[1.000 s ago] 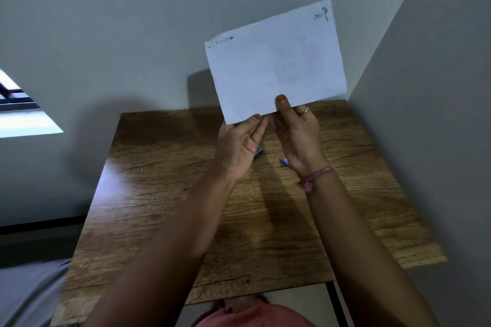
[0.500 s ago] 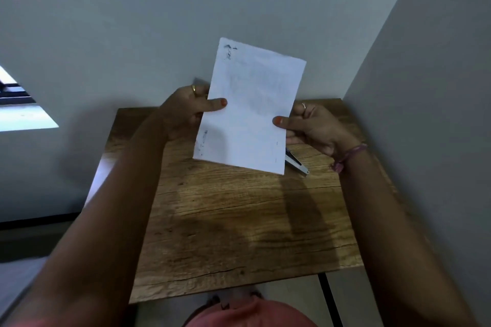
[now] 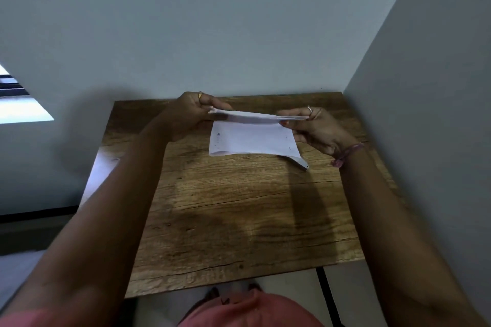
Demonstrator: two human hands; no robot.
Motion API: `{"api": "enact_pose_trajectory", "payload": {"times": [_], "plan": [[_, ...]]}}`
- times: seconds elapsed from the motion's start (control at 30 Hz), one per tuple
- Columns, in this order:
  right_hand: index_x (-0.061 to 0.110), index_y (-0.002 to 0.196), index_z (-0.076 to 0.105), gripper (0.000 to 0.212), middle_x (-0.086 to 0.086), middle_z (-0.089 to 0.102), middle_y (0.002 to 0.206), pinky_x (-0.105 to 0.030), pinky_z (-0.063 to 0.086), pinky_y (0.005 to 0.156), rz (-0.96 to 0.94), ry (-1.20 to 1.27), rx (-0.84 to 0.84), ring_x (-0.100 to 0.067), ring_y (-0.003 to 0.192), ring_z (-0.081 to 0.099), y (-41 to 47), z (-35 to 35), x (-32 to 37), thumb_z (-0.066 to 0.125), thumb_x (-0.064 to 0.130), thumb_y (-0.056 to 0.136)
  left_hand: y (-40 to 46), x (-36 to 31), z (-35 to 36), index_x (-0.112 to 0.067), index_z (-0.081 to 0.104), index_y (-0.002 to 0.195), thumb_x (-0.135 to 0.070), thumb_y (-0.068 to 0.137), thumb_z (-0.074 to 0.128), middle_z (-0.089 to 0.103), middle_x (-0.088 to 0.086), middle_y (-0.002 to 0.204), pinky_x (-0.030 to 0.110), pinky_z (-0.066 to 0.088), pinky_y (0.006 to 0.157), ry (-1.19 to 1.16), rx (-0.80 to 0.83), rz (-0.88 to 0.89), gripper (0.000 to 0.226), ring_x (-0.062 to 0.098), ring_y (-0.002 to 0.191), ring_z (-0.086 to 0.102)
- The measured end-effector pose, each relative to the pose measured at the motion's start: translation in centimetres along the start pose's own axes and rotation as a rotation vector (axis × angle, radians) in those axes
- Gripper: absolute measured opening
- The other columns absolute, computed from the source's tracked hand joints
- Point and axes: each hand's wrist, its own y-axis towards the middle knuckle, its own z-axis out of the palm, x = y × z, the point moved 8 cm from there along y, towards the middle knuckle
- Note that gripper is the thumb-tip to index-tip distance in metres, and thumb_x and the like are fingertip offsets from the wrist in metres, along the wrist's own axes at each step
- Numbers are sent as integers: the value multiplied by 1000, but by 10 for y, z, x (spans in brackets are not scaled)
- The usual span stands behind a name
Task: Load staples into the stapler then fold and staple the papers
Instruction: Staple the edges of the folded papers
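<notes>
White papers hang above the far part of the wooden table, bent over along their upper edge into a fold. My left hand pinches the left end of that fold. My right hand pinches the right end, thumb on the near side. The lower flap droops toward the tabletop. A silver tip of the stapler pokes out below the papers' lower right corner; the rest of it is hidden behind the sheet.
Grey walls close in behind the table and on its right. A bright window sits low at the left. The table's black leg and pale floor show past the near edge.
The papers were held upright in the air, then turned and lowered. Now both hands have spread to the ends and the sheet is bent over into a fold near the table.
</notes>
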Motion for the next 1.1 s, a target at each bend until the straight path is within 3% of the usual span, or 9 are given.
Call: {"api": "enact_pose_trajectory", "payload": {"times": [0.1, 0.23, 0.37, 0.5, 0.6, 0.7, 0.77, 0.87, 1.1], "plan": [[16, 80, 79, 44, -1, 76, 92, -22, 58, 68, -9, -17, -3, -13, 89, 71, 0, -6, -1, 46, -11, 91, 0, 2, 3, -17, 76, 77, 5, 91, 50, 75, -5, 76, 14, 52, 54, -39, 18, -32, 36, 6, 66, 67], [14, 79, 78, 44, -4, 76, 92, -20, 57, 69, -43, -60, -12, -15, 91, 71, -1, -8, 2, 45, -11, 91, -1, 3, 5, -11, 72, 78, 5, 91, 51, 74, -1, 71, 16, 53, 53, -82, 13, -60, 30, 8, 61, 68], [17, 81, 78, 41, -3, 76, 94, -25, 58, 76, -111, -135, -65, -18, 97, 70, -1, -9, 8, 48, -8, 92, 0, 2, 1, -13, 69, 89, 0, 91, 55, 65, -9, 59, 15, 49, 46, -193, -69, -31, 19, 2, 48, 56], [17, 81, 78, 39, -1, 76, 91, -29, 59, 78, -206, -64, -199, -18, 90, 68, 2, -14, 20, 48, -6, 92, 3, 19, 5, -12, 60, 119, -5, 95, 50, 72, 2, 96, 13, 49, 44, -779, -210, -20, 27, 4, 66, 68], [14, 85, 77, 32, -2, 76, 87, -25, 58, 73, -271, -1, -299, -17, 80, 63, 4, -19, 27, 50, -3, 93, -2, 56, 37, 0, 50, 127, 6, 91, 48, 69, 15, 109, 25, 59, 72, -701, -179, -211, 36, 17, 91, 72], [13, 90, 75, 32, 3, 75, 81, -26, 58, 75, -321, -26, -375, -9, 72, 63, 6, -20, 33, 49, -5, 92, -14, 67, 89, -2, 58, 119, -3, 85, 61, 70, 16, 112, 28, 58, 80, -552, 105, -287, 34, 25, 105, 67], [16, 88, 76, 35, 4, 76, 84, -32, 57, 80, -345, -64, -413, -11, 79, 67, 6, -20, 35, 48, -6, 91, -16, 57, 106, -4, 64, 109, -8, 80, 67, 69, 19, 112, 27, 57, 76, -712, 114, -223, 29, 27, 104, 67], [20, 89, 77, 36, 1, 75, 95, -32, 56, 78, -384, -113, -437, -20, 87, 68, 3, -19, 38, 50, -4, 91, -13, 47, 110, -3, 65, 107, -9, 75, 72, 71, 19, 107, 27, 58, 71, -912, -69, -149, 33, 26, 100, 69], [7, 101, 71, 28, -2, 62, 122, -23, 55, 80, -538, -313, -436, -8, 111, 62, -5, -12, 51, 50, -8, 90, -13, 36, 107, -2, 65, 101, -3, 81, 67, 74, 16, 96, 25, 58, 64, -953, -227, -136, 20, 23, 89, 72]]}}
